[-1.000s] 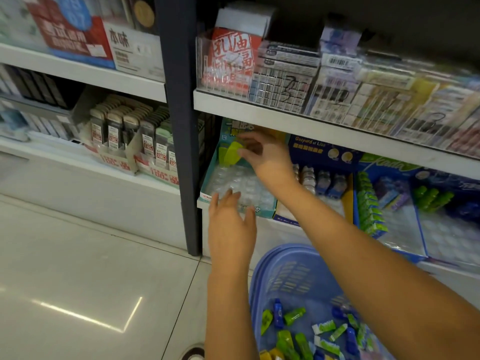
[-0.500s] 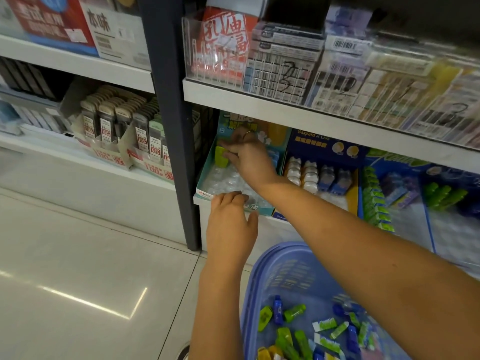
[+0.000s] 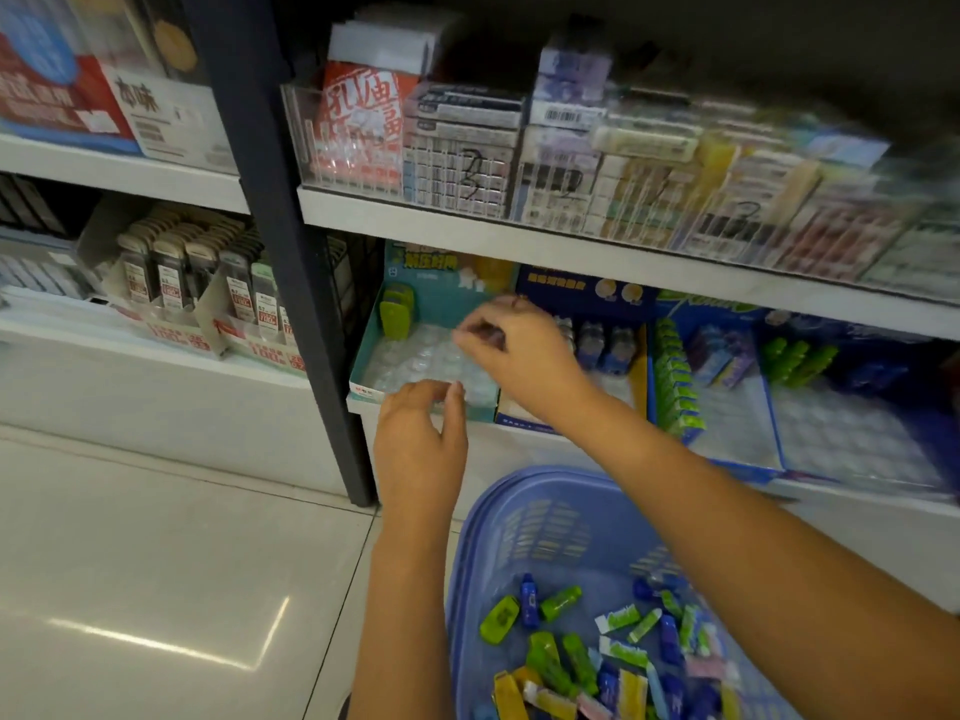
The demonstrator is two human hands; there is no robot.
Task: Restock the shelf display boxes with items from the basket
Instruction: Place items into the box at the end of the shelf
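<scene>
I see the left hand point(image 3: 420, 449) curled at the teal display box point(image 3: 370, 335) rim, grip unclear; right hand point(image 3: 519, 350) fingers loose, empty.

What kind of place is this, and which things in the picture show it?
Most likely a stationery shop: white shelves crowded with small packaged goods, half-filled display boxes, and a blue basket of loose stock.

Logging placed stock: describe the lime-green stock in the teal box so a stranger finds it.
Find the dark post between shelf bays; right of it, on the lower shelf, sits the teal display box. The lime-green stock stands in its back left corner; its other cells look empty.
</scene>
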